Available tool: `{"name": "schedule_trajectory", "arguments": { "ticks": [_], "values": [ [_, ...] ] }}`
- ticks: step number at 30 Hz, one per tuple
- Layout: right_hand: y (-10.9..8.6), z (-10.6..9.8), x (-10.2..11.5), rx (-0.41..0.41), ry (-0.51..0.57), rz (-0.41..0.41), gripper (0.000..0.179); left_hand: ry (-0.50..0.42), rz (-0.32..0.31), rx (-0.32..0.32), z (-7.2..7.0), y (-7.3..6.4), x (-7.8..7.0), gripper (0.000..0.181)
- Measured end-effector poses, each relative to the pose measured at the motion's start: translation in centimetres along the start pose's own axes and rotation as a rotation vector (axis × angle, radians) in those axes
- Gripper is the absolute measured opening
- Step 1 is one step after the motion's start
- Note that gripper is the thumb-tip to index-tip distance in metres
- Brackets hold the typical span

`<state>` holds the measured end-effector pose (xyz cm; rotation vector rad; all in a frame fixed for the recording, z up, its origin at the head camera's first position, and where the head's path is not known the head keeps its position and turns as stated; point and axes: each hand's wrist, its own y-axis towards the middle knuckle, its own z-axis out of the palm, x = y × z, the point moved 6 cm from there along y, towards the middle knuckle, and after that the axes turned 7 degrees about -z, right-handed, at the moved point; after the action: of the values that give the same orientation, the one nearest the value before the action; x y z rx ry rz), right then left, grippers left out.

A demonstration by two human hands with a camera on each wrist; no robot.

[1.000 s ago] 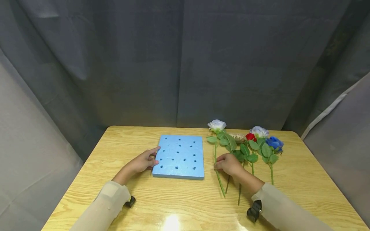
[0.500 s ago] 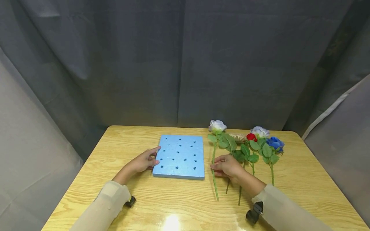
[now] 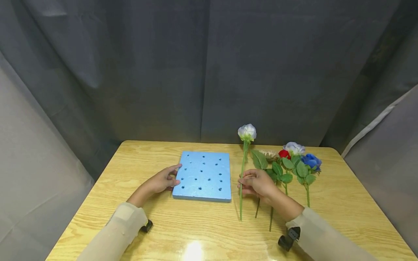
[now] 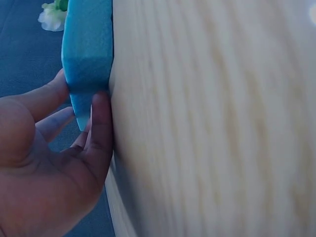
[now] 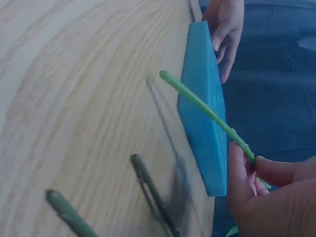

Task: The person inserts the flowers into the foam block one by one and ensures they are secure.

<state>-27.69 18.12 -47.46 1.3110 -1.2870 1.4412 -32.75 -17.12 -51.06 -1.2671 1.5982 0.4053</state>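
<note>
I have both forearms (image 3: 287,208) extended forward: my left hand (image 3: 160,182) curves its thumb and fingers, my right hand (image 3: 258,184) pinches, thumb opposing the fingertips.

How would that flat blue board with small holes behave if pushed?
The rectangular blue foamy board would probably slide rather than tip, lying flat and broad. Its straight, thick edges suggest stiffness; its foamy look suggests it's light.
</note>
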Motion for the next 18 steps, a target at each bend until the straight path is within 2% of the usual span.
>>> {"name": "schedule_trajectory", "arguments": {
  "ticks": [7,13,18],
  "values": [
    [0.2,0.2,1.9,0.012,0.001,-0.077,0.031,-0.033,0.01,0.025,-0.1,0.2,0.2,0.07],
    [1.0,0.8,3.1,0.008,0.01,-0.113,0.026,-0.019,0.015,0.035,0.1,0.2,0.1,0.07],
    [1.8,1.6,3.7,0.001,0.0,-0.139,0.033,-0.007,0.007,0.028,0.1,-0.1,0.0,0.069]
  ]
}}
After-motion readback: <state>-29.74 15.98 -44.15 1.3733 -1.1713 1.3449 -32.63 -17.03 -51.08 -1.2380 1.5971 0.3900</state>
